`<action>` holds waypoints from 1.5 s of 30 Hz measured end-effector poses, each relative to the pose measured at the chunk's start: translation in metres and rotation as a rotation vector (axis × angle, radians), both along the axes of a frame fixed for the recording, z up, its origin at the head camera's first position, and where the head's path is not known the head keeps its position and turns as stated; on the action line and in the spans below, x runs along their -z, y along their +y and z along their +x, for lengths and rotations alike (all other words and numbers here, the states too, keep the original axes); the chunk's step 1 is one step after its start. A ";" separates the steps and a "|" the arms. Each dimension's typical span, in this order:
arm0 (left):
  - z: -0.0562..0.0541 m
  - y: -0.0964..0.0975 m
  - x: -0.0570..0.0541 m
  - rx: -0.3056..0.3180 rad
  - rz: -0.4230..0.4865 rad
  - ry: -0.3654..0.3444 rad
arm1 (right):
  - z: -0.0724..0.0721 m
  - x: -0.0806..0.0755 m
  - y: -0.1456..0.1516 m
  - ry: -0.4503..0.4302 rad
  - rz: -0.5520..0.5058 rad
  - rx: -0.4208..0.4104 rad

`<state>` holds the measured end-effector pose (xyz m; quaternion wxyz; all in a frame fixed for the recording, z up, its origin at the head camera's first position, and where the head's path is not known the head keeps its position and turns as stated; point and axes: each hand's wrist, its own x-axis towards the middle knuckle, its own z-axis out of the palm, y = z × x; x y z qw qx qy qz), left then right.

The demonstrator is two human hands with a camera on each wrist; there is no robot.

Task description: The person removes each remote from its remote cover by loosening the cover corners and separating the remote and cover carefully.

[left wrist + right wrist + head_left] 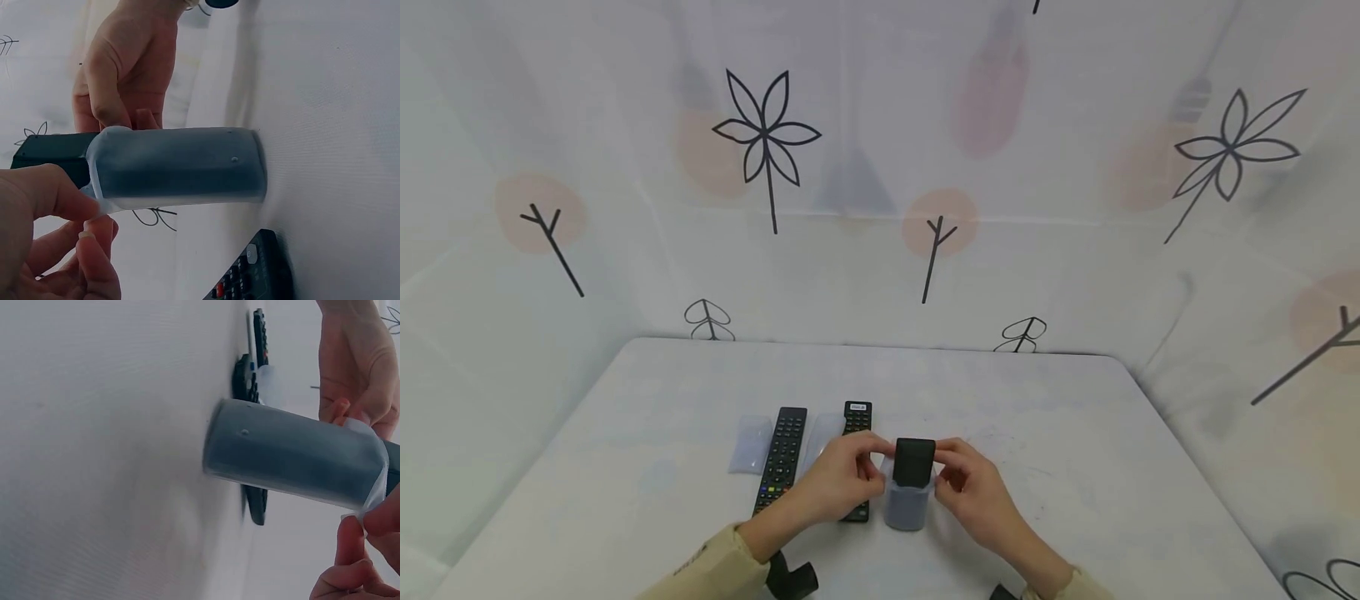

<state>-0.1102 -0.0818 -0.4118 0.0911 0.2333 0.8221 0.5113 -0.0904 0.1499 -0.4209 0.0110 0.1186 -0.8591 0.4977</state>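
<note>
A black bar shaped like a remote control (914,462) stands upright, its lower part inside a translucent plastic sleeve (907,510). Its top sticks out above the rim; no buttons show on it. My left hand (841,477) pinches the sleeve's rim on the left side between thumb and finger. On the opposite side, my right hand (981,498) pinches the same rim. In the left wrist view the sleeve (181,165) has small bumps near its closed end, which is at the tabletop. The right wrist view shows the dark bar (393,459) emerging from the rim.
Left of my hands lie two black remote controls, one fully in sight (784,450) and one partly behind my left hand (857,417). Flat translucent sleeves (751,444) lie beside them on the white table (1075,467). A patterned cloth (865,275) hangs behind.
</note>
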 end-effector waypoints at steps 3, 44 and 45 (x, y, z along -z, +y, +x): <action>0.001 0.000 0.003 0.004 -0.010 -0.003 | 0.001 0.003 0.000 -0.010 0.009 -0.015; 0.009 0.006 0.026 -0.013 -0.083 0.022 | 0.005 0.021 0.005 -0.020 -0.008 -0.159; 0.009 0.007 0.026 -0.011 -0.085 0.034 | 0.005 0.021 0.005 -0.022 -0.007 -0.163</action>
